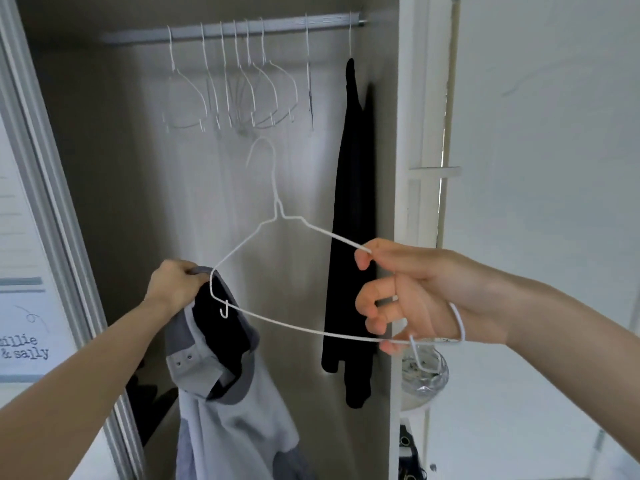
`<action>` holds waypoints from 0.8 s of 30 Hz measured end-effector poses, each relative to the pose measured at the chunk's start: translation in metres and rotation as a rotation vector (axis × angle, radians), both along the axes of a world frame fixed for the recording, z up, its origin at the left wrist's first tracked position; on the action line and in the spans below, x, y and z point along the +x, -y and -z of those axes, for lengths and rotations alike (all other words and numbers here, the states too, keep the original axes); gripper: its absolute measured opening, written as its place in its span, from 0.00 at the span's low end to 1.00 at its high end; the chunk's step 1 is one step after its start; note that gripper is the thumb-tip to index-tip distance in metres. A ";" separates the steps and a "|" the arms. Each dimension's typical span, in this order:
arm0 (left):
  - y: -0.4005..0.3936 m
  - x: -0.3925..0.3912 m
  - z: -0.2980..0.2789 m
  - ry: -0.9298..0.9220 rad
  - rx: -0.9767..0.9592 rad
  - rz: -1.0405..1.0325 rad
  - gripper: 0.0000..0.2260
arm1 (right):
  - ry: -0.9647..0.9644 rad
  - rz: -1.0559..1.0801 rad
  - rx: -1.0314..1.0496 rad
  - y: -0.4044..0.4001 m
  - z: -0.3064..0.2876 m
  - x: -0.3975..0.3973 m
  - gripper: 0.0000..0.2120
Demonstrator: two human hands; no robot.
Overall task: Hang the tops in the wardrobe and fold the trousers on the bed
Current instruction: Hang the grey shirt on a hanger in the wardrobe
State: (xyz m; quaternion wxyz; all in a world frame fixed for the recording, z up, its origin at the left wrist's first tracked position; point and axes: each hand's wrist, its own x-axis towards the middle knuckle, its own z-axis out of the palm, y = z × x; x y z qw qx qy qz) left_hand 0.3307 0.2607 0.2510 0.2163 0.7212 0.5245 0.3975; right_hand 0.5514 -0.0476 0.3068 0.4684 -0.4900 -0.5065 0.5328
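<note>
The grey shirt [221, 393] hangs soft and limp from the left hand [173, 285], whose fingers grip its collar at the left end of a white wire hanger [277, 258]. The right hand [412, 292] holds the hanger's right end, fingers curled around the wire. The cloth looks light and floppy, so the collar and shoulders seem the best places to hold; the thin wire probably bends easily. Behind is the wardrobe rail [235, 29] with empty hangers [239, 81], and a black garment [353, 237] near its right end.
</note>
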 end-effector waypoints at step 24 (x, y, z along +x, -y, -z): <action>0.073 -0.015 -0.054 -0.092 0.652 0.633 0.15 | -0.212 -0.083 0.384 -0.043 0.092 -0.065 0.14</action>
